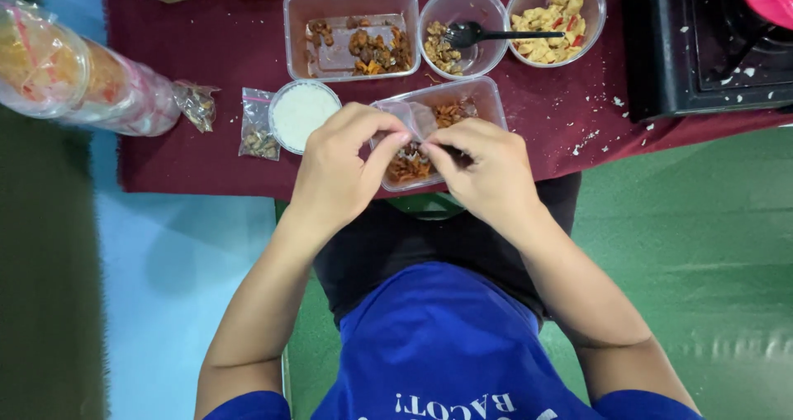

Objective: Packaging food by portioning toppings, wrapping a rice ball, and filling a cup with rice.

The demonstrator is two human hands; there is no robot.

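Both hands are working together in the middle of the frame, over the near end of a clear rectangular container (462, 98) with brown dried food inside. The left hand (339, 172) and the right hand (487, 176) are each pinching, with thumb and fingers, a small clear plastic bag (415, 116). The bag is being held between the two hands, just above the container; it looks thin and partly hidden, so I cannot tell if it is already open.

The step seems to be the opening or filling of this small bag. I judge that the next move is needing a gentle pull to keep the mouth open, because the film is slippery.

To the left, a round white tub (301, 114) and a small filled bag (258, 131) are lying on the dark red cloth (165, 48).
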